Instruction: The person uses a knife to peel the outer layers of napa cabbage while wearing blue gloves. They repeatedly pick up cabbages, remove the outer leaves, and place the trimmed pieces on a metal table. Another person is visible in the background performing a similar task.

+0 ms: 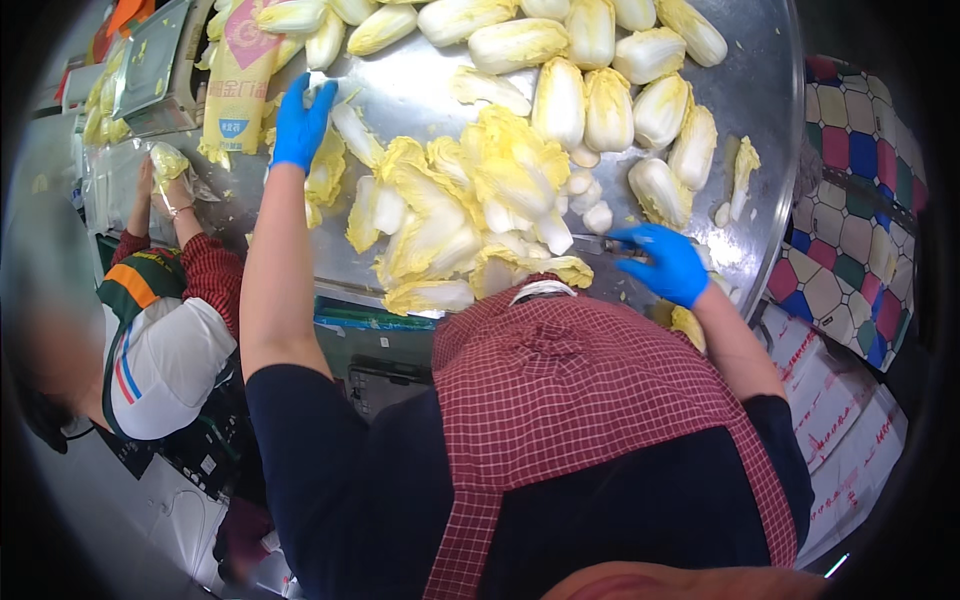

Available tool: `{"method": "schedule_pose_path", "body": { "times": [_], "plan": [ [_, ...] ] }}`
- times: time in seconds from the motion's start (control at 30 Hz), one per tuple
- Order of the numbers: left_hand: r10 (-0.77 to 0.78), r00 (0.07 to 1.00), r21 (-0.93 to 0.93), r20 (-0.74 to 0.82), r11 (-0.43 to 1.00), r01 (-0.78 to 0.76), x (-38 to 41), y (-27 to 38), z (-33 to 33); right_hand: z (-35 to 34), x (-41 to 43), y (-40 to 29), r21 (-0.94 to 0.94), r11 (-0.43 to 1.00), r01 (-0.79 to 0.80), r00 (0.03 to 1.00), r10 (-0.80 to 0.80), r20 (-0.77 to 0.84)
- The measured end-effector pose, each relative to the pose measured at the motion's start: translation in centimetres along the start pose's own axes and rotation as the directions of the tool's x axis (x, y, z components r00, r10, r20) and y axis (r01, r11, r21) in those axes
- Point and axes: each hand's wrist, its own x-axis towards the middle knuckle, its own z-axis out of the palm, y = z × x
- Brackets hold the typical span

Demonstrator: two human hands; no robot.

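My left hand [302, 124], in a blue glove, reaches to the far left part of the metal table, fingers apart. Its fingertips are just short of the base of a napa cabbage [325, 41]. My right hand [664, 259], also blue-gloved, is low over the table at the right. Its thumb and fingers are around the dark handle of a knife [591, 244]; whether they grip it is unclear. Between my hands lies a heap of loose yellow and white cabbage leaves [442, 202]. Cut-off cabbage stem ends [585, 193] sit beside the heap.
Several whole trimmed napa cabbages [559, 105] line the table's back and right. A printed yellow bag [238, 82] stands left, near a weighing scale [154, 64]. A co-worker's hands [169, 187] hold a bagged cabbage at the left. Stacked cartons [840, 435] stand at the right.
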Motion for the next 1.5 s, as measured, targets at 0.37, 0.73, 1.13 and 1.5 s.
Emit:
{"method": "schedule_pose_path", "body": {
  "times": [0.37,0.73,1.13,1.5],
  "plan": [
    [0.101,0.985,0.337,0.142,0.93,-0.144,-15.2,0.9,-1.0,7.0,12.3,-4.2,-0.062,0.997,-0.044,0.959,0.024,-0.283],
    [0.001,1.0,0.003,0.013,1.0,-0.001,-23.5,2.7,2.5,9.4,13.1,-10.5,-0.132,0.974,0.185,0.969,-0.203,-0.144],
    [-0.178,0.984,0.017,-0.012,0.984,0.178,-26.5,0.6,0.8,6.6,14.5,-6.8,0.013,0.998,0.068,0.991,-0.066,-0.114],
    [-0.223,0.96,-0.275,-0.17,0.946,0.171,-27.1,8.3,8.6,10.8,17.6,-8.6,0.298,0.922,0.248,0.967,-0.256,-0.015]
  ]
}}
